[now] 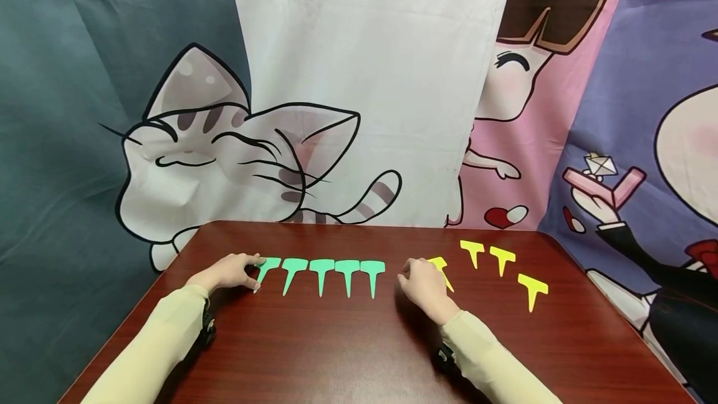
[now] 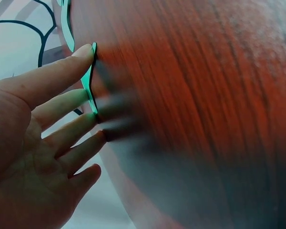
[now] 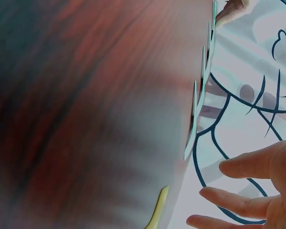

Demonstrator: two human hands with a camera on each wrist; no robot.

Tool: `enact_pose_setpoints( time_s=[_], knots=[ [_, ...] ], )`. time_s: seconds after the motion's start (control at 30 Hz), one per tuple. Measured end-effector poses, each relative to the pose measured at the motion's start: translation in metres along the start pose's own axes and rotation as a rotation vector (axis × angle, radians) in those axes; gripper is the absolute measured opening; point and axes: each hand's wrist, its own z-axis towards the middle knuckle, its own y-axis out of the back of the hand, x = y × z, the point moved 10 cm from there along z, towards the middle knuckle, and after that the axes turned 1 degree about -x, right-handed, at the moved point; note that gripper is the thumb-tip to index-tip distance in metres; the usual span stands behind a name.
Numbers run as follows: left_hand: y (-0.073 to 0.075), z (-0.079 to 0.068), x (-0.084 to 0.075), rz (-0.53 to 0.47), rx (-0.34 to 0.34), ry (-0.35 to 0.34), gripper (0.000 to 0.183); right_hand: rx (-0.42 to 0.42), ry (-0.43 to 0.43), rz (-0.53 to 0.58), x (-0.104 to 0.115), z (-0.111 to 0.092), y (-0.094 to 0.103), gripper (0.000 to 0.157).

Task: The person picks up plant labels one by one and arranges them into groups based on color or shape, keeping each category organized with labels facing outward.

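Head view: at centre left, my left hand (image 1: 227, 272) meets the leftmost green tag (image 1: 272, 264), fingertips at its bar and thumb at its stem; four other green tags (image 1: 321, 267) continue the row toward centre. Right of centre, my right hand (image 1: 423, 285) overlaps a yellow tag (image 1: 439, 262); three more yellow tags (image 1: 533, 284) lie farther right. Both forearms slant inward from the lower edge.

Left wrist view: my extended, spread fingers touch the green tag at upper left, unclenched.

Right wrist view: my fingers spread loosely at lower right, grasping nothing visible; a yellow stem shows at bottom centre.
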Motion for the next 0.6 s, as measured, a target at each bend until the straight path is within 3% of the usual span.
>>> enact_pose_setpoints(
  time_s=[0.6],
  knots=[
    [0.001,0.000,0.000,0.014,-0.008,-0.004,0.069,0.023,-0.004,-0.028,-0.018,-0.006,0.005,0.018]
  ],
)
